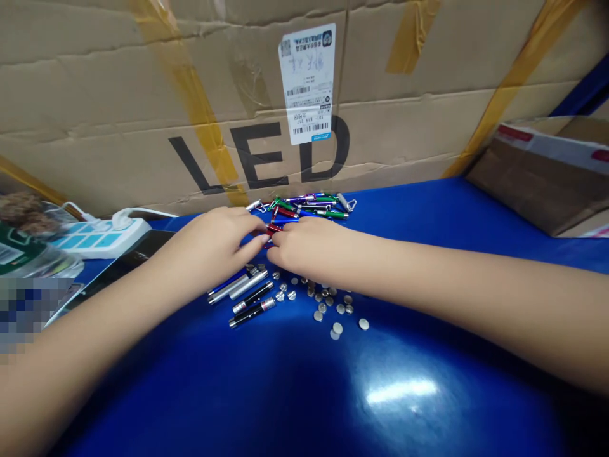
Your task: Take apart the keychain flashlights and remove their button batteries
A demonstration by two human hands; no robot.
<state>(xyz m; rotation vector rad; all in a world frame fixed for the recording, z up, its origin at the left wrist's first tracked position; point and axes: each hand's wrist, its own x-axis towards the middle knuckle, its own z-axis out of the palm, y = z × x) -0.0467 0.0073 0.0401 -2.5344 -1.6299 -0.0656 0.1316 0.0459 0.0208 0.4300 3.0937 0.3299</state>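
Both hands meet near the middle of the blue table, at the front of a pile of coloured metal tubes [304,203] with clips. My left hand [228,236] has its fingertips together at a small red tube [273,228]. From the right, my right hand [299,244] reaches the same red piece with bent fingers, most of them hidden. Below the hands lie silver tubes [248,284] and black tubes [252,312], side by side and slanted. Several button cells [337,328] and small caps are scattered beneath my right wrist.
A large cardboard box [380,139] stands behind the blue table [295,393]. A white power strip [109,238], plugs, a dark flat object and a bottle [33,254] are at left. An open carton [533,178] sits at right.
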